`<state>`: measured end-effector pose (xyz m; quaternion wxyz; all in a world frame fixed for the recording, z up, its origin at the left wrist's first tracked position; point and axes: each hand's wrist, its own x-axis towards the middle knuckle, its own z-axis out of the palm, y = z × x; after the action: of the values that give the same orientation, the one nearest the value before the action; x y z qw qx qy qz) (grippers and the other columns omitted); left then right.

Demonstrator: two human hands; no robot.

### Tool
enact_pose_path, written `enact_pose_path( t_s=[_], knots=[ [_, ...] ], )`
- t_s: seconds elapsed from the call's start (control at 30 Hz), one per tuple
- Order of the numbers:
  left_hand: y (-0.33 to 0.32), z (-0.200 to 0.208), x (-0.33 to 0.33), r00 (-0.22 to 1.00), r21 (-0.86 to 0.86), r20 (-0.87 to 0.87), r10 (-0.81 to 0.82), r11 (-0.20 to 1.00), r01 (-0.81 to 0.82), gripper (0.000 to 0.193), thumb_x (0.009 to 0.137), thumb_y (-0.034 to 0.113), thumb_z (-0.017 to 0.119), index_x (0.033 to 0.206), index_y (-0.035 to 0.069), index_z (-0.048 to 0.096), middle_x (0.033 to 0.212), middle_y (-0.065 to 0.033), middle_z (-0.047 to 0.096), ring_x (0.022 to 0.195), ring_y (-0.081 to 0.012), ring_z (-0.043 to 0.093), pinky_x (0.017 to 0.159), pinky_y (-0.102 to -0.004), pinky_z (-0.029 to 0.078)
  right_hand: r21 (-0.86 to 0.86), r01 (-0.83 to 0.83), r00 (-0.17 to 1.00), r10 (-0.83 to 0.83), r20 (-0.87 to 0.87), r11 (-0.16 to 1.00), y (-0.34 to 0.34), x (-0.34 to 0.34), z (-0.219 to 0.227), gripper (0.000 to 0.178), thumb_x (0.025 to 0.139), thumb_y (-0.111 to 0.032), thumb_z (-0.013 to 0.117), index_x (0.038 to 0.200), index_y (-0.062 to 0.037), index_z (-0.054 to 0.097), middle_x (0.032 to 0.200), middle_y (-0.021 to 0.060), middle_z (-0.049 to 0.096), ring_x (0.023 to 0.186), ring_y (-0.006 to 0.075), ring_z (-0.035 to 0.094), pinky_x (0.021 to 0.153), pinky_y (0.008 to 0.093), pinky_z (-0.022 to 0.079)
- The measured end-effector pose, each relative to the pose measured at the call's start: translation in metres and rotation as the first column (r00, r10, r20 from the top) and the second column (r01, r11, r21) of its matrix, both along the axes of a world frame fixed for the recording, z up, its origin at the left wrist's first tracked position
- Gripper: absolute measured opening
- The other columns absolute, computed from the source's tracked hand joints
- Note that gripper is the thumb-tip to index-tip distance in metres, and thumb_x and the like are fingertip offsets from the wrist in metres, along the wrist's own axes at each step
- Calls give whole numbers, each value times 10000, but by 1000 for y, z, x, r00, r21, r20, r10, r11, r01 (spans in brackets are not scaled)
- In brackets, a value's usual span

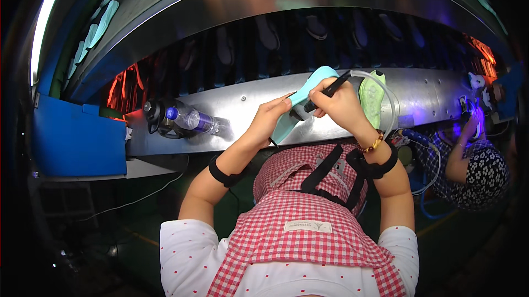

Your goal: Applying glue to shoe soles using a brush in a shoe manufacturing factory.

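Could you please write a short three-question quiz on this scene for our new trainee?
1. True or false: the right hand holds a black pen-like tool.

2. Which colour is the shoe sole in the left hand?
A) red
B) light blue
C) black

3. Fill in the blank: on the metal bench, the pale green piece lies to the person's ____ of the blue-capped bottle.

Key:
1. True.
2. B, light blue.
3. Right.
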<state>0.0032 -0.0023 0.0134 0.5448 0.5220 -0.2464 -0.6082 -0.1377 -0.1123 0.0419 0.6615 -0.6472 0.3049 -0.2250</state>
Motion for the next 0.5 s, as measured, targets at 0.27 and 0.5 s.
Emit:
enact_pose_path(
  t_s=[0.27, 0.5],
  knots=[
    [-1, -3, 2, 994, -1, -62, 87, 996, -87, 398, 896, 215, 395, 1223, -8, 431, 1044, -93, 540, 924, -154, 532, 791, -268, 429, -25, 103, 994, -101, 50, 994, 8, -4, -12, 140, 754, -108, 575, 734, 30, 579, 595, 82, 589, 511, 126, 588, 482, 211, 455],
    [4, -15, 17, 858, 77, -486, 165, 986, -146, 491, 875, 367, 349, 1202, 4, 389, 1091, -174, 522, 930, -275, 567, 722, -418, 518, 164, -61, 980, 29, 196, 985, 0, -26, -9, 242, 809, -93, 568, 1009, 44, 573, 859, 117, 618, 765, 130, 603, 703, 222, 490]
  ],
)
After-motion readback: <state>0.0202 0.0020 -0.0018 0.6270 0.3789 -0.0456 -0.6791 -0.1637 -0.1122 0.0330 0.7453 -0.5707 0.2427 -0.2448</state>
